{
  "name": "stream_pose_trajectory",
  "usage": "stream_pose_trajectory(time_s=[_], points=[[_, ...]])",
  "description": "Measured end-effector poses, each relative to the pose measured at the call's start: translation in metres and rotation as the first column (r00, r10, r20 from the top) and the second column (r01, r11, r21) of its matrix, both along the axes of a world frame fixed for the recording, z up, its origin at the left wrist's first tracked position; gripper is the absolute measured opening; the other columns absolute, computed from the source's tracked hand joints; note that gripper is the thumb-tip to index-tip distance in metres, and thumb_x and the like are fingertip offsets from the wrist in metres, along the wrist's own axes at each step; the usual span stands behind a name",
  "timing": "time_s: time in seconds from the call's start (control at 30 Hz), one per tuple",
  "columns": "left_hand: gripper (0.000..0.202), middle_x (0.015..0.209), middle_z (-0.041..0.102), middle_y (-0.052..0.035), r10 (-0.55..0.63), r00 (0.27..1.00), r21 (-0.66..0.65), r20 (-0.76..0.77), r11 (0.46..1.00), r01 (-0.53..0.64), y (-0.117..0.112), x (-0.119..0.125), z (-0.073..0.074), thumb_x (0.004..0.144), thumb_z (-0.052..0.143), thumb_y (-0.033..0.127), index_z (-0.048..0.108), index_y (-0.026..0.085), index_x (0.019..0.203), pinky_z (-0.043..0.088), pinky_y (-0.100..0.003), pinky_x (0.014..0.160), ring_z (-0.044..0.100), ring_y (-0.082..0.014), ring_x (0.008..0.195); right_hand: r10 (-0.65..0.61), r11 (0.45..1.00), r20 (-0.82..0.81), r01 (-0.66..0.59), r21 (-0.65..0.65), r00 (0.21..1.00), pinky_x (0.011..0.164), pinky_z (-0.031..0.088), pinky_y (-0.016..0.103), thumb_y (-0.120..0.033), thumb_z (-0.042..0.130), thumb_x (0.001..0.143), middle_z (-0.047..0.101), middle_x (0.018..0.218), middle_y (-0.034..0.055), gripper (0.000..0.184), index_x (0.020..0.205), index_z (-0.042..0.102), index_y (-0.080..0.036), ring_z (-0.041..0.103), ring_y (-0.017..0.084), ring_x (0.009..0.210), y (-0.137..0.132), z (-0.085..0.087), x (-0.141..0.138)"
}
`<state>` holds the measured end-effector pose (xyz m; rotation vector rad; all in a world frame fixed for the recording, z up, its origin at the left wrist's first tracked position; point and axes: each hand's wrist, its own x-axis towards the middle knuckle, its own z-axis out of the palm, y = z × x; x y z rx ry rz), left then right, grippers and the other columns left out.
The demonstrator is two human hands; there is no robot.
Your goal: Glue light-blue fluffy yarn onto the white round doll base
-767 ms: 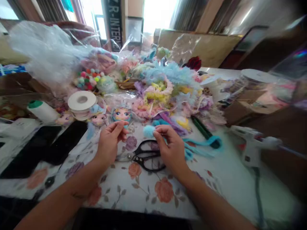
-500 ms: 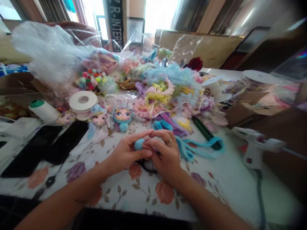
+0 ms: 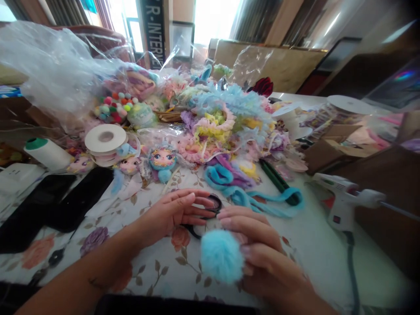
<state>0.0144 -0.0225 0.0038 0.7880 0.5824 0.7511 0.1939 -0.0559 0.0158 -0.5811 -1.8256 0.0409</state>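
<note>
My right hand [image 3: 262,249] holds a fluffy light blue pom-pom [image 3: 221,256] near the camera, above the flowered tablecloth [image 3: 170,267]. My left hand [image 3: 173,212] hovers just left of it, fingers stretched out and apart, holding nothing. Black-handled scissors [image 3: 210,205] lie on the cloth, mostly hidden under my left fingers. A small doll head with blue hair [image 3: 161,161] lies beyond my hands, next to a pink one [image 3: 128,165]. A blue fuzzy cord [image 3: 252,197] curls on the cloth to the right.
A pile of pastel trims and flowers [image 3: 223,118] fills the table's middle. A white ribbon spool [image 3: 105,139], a thread cone [image 3: 46,151] and black flat things [image 3: 55,205] lie left. A white glue gun [image 3: 344,197] and cardboard boxes [image 3: 337,144] are right. Clear plastic bags [image 3: 52,74] sit at the back left.
My right hand has drawn the blue pom-pom toward me and lifted it. My left hand let go of it and stays over the scissors with its fingers spread.
</note>
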Motion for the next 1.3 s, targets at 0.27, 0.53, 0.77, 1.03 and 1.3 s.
stream_pose_trajectory(time_s=[0.27, 0.53, 0.77, 1.03, 1.3], points=[[0.049, 0.092, 0.073, -0.0003, 0.093, 0.993, 0.069, -0.075, 0.994, -0.088, 0.001, -0.003, -0.005, 0.068, 0.086, 0.032, 0.072, 0.029, 0.114, 0.058, -0.025, 0.073, 0.069, -0.0133, 0.076, -0.277, 0.952, 0.284, 0.302, -0.047, 0.918, 0.095, 0.05, 0.049, -0.009, 0.053, 0.09, 0.063, 0.111, 0.0126, 0.013, 0.086, 0.059, -0.019, 0.054, 0.029, 0.115, 0.026, -0.014, -0.02], [0.02, 0.071, 0.071, -0.0007, 0.612, 0.771, 0.218, -0.175, 0.788, -0.576, 0.017, -0.012, -0.004, 0.069, 0.083, 0.03, 0.075, 0.018, 0.083, 0.047, -0.015, 0.055, 0.06, -0.007, 0.058, -0.34, 0.899, 0.171, 0.373, -0.23, 0.925, 0.093, 0.047, 0.049, -0.018, 0.057, 0.091, 0.064, 0.107, 0.0112, 0.008, 0.084, 0.058, -0.021, 0.057, 0.028, 0.108, 0.042, -0.021, -0.008], [0.046, 0.116, 0.071, -0.0047, 0.394, 0.913, 0.297, -0.102, 0.888, -0.351, 0.014, -0.008, -0.009, 0.071, 0.083, 0.031, 0.071, 0.026, 0.116, 0.051, -0.025, 0.089, 0.063, -0.0178, 0.109, -0.171, 0.91, 0.125, 0.205, -0.361, 0.977, 0.096, 0.046, 0.045, -0.019, 0.057, 0.091, 0.061, 0.114, 0.0104, 0.009, 0.083, 0.062, -0.022, 0.056, 0.026, 0.112, 0.039, -0.021, -0.013], [0.026, 0.073, 0.071, -0.0029, 0.547, 0.821, 0.172, -0.163, 0.835, -0.522, 0.016, -0.008, -0.006, 0.063, 0.087, 0.029, 0.077, 0.015, 0.083, 0.05, -0.019, 0.057, 0.058, -0.0077, 0.058, -0.243, 0.873, 0.037, 0.235, -0.426, 0.969, 0.094, 0.046, 0.046, -0.024, 0.061, 0.089, 0.066, 0.105, 0.0099, 0.011, 0.079, 0.064, -0.021, 0.059, 0.026, 0.106, 0.045, -0.02, -0.009], [0.038, 0.112, 0.068, -0.0055, 0.414, 0.885, 0.373, -0.212, 0.871, -0.319, 0.012, -0.007, -0.004, 0.074, 0.08, 0.033, 0.072, 0.022, 0.11, 0.051, -0.022, 0.083, 0.061, -0.0166, 0.102, -0.068, 0.73, -0.088, -0.01, -0.684, 0.994, 0.09, 0.049, 0.04, -0.031, 0.065, 0.085, 0.065, 0.102, 0.0087, 0.016, 0.075, 0.064, -0.019, 0.063, 0.023, 0.1, 0.046, -0.02, -0.01]])
